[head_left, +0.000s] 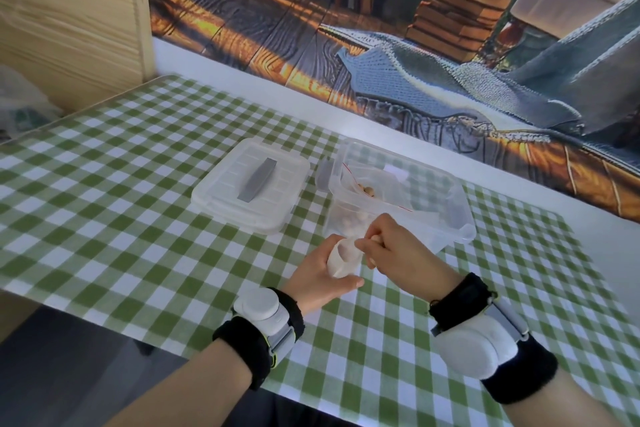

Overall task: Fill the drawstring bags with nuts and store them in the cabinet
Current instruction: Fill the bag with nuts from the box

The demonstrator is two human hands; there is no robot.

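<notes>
Drawstring bag (343,258): small, white, mouth open and facing up. Held above the checked tablecloth (138,218), just at 6 o'clock of the clear box.

Left hand (320,272): fingers and thumb curled round the bag's body, gripping it from 8 o'clock.

Right hand (393,248): fingers curled, tips bunched at the bag's rim from 3 o'clock. Cannot tell whether pinching the rim or a nut.

Clear box (450,198): lidless plastic tub at 12 o'clock of the hands. Holds a clear zip pouch (349,180) with a red seal line.

Nuts (369,190): tan, few visible, inside the pouch.

Lid (252,189): clear with a grey handle, lying flat at 9 o'clock of the box, just beside it.

Wrist devices (263,308): white units on black bands, one on each wrist.

Cabinet (69,17): pale wood, at 10 o'clock beyond the table corner.

Wall mural (381,28): printed books and a knitted blanket, at 12 o'clock.
</notes>
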